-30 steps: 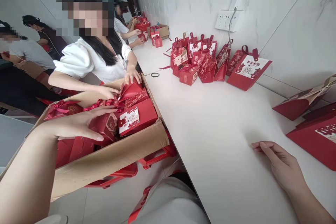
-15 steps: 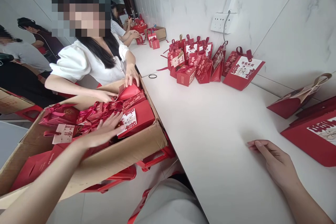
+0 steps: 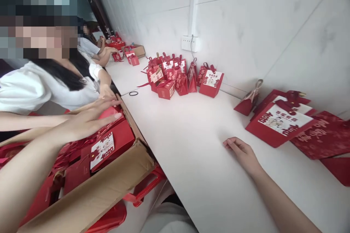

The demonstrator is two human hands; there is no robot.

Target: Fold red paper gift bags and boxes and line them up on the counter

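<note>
My left hand reaches over a cardboard box, palm down with its fingers stretched out. Nothing is in its grip, and whether its fingertips touch the contents cannot be made out. Beneath it, red gift boxes crowd the carton; one red gift box bears a white printed tag. A co-worker's hand is just beyond my fingertips, partly covered by them. On the white table rests my right hand, curled, thumb pressed to the fingers, with nothing visible in it. Nearest to it stands a tagged red gift box.
Along the wall stands a cluster of red gift boxes with ribbon loops. More patterned gift boxes are at the right. A black ring lies near the table edge. Red stools are under the carton. Another person works farther back.
My view has turned to the right. My left hand has moved forward over the carton, toward the co-worker's hand. My right hand stays curled on the table.
</note>
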